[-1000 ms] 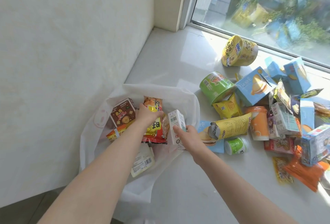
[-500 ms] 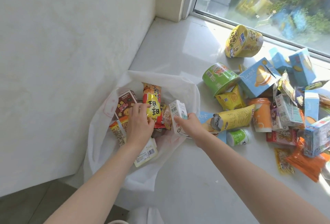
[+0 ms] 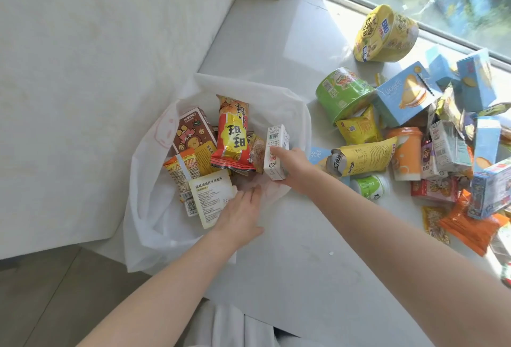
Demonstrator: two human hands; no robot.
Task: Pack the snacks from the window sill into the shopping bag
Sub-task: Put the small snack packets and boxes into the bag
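Your right hand (image 3: 294,165) clamps small white cardboard carton (image 3: 276,150): likely light, stiff; hold mid-sides; left hand (image 3: 239,209) flat, empty, near grip.

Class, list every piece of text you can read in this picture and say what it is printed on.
"BIG": yellow bowl
"Yuogee": blue box
"桂花酒酿风味乌龙茶": white packet
"旺旺", upside down: red packet
Fine print on the white carton and the other packs: too small to read.
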